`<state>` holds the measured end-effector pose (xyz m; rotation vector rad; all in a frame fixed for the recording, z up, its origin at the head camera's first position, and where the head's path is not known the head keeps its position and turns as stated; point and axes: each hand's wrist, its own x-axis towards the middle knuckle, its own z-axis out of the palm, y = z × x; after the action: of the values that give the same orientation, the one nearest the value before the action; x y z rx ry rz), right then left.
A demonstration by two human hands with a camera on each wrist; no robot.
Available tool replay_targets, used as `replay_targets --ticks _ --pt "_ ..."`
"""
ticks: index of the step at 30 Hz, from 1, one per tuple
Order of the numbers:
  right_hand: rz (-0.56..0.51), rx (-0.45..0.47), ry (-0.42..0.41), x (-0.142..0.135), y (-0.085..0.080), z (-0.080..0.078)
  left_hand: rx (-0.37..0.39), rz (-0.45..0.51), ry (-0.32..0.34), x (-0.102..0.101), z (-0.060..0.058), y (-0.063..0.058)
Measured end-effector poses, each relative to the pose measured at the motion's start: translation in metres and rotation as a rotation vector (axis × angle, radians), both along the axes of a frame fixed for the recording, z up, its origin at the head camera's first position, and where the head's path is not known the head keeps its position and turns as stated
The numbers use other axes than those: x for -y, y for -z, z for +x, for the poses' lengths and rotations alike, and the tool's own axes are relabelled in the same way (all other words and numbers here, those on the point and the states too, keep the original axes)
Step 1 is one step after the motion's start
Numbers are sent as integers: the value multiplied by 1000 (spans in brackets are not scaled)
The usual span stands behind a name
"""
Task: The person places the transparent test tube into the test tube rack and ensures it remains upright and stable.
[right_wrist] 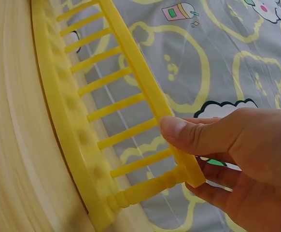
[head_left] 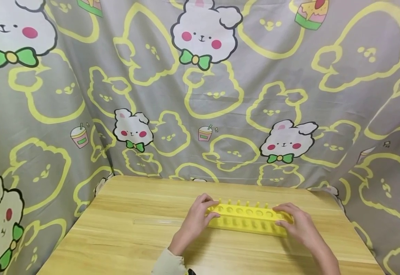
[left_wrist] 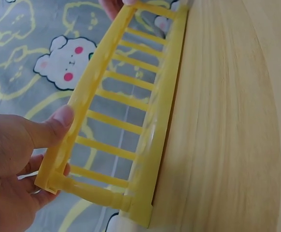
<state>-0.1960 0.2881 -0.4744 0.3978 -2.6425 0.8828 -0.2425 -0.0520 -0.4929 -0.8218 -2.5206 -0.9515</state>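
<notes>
A yellow plastic test tube rack point(head_left: 246, 228) stands upright on the wooden table, its upper row of round holes facing up and several pegs rising along its far side. My left hand point(head_left: 194, 218) grips the left end of the upper plate, thumb on the near edge and fingers round behind, as the left wrist view shows. At the other end my right hand point(head_left: 300, 225) pinches the same plate, its thumb point(right_wrist: 174, 130) lying on the edge. The rack's lower plate point(left_wrist: 164, 140) sits at the tabletop. Just left of my left hand lies a clear glass tube point(head_left: 157, 221).
The wooden table point(head_left: 117, 244) is bounded at the back and both sides by a grey curtain point(head_left: 172, 95) printed with rabbits and yellow outlines. The curtain meets the table's far edge behind the rack.
</notes>
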Motion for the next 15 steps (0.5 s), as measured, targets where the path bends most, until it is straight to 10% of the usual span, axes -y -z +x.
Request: replay_targets --ticks 15 --pt "13 -134 -18 17 8 -7 29 13 -15 16 -3 0"
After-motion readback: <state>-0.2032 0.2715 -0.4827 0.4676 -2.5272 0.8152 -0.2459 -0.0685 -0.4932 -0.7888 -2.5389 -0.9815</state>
